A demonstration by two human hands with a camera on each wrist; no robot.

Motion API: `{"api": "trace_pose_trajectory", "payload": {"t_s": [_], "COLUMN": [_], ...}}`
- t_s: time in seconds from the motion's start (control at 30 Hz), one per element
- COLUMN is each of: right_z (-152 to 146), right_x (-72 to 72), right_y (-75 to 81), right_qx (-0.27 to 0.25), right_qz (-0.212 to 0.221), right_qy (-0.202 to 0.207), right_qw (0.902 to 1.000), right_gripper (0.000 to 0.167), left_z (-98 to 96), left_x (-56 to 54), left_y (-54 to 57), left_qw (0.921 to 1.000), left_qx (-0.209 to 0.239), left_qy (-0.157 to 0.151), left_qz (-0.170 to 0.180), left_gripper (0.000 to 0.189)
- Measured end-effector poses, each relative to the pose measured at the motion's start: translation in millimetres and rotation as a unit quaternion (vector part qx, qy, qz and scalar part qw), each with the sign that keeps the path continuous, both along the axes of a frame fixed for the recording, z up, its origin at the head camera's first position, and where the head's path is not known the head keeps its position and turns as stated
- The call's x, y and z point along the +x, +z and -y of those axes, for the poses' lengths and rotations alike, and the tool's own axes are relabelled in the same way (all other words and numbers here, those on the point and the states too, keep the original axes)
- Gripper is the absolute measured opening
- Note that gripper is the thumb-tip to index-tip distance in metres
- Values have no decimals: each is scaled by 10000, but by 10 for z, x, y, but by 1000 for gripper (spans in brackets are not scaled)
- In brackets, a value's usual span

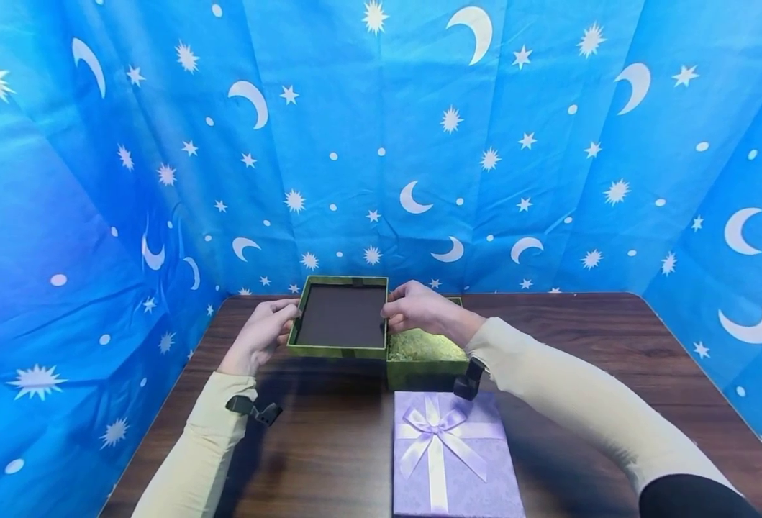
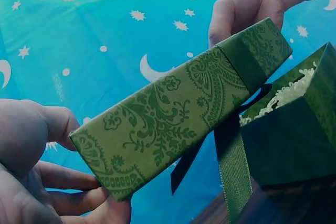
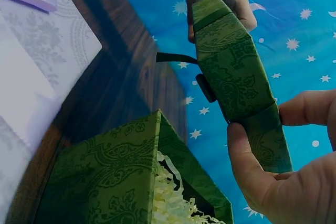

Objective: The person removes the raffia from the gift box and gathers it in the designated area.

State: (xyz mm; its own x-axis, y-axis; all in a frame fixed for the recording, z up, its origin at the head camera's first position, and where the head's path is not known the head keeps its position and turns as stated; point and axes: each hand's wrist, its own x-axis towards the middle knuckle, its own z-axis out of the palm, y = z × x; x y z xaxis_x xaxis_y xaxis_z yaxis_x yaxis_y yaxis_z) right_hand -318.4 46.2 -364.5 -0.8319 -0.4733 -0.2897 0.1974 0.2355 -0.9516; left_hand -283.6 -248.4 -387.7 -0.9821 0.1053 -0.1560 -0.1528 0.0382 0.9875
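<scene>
While a blue cloth (image 1: 355,173) printed with moons and stars backs the head view, a wood-grain table (image 1: 316,446) bears a purple box (image 1: 455,455) topped by a pale bow (image 1: 435,429); just beyond it stands a green box (image 1: 426,375) with shredded filling (image 1: 422,347), partly covered by the right hand (image 1: 422,308). Beside that box, a green lid (image 1: 340,314) is held up between both hands, its dark inside facing the person; the left hand (image 1: 265,331) grips its left edge, the right hand its right edge. From the left wrist, a hanging ribbon (image 2: 232,166) crosses in front of the green box, and the lid slants upward from the left hand's thumb and fingers to the right hand at the far end. From the right wrist, the purple box and green box fill the left and bottom, while the right thumb and a finger pinch the lid, with the left hand at its opposite end.
</scene>
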Motion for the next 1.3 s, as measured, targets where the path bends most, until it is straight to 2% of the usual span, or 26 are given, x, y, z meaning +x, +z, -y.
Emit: {"api": "trace_pose_trajectory", "payload": {"t_s": [0.2, 0.53, 0.8, 0.97, 1.1, 1.2, 1.3], "right_z": [80, 211, 338, 421, 470, 515, 563], "right_x": [-8, -49, -115, -123, -137, -138, -138], "right_y": [-3, -57, -130, -170, -204, -224, -254], "right_qx": [389, 613, 909, 1017, 1078, 1103, 1135], "right_qz": [-123, -226, -517, -574, -582, -599, -613], "right_qy": [-38, -279, -172, -54, -60, -55, -57], "right_qw": [9992, 9975, 9944, 9931, 9925, 9921, 9916], "right_gripper": [53, 46, 49, 52, 53, 47, 30], "left_z": [50, 138, 233, 316, 349, 368, 383], "left_x": [-22, -60, -76, -84, -90, -92, -97], "left_y": [-27, -109, -193, -274, -295, -302, -322], "left_qw": [9996, 9991, 9975, 9963, 9959, 9951, 9930], "left_qx": [-264, -384, -611, -678, -703, -794, -984], "left_qy": [73, 163, 292, 408, 446, 470, 564], "left_qz": [55, 111, 190, 343, 348, 344, 329], "left_gripper": [53, 52, 51, 52, 51, 52, 51]}}
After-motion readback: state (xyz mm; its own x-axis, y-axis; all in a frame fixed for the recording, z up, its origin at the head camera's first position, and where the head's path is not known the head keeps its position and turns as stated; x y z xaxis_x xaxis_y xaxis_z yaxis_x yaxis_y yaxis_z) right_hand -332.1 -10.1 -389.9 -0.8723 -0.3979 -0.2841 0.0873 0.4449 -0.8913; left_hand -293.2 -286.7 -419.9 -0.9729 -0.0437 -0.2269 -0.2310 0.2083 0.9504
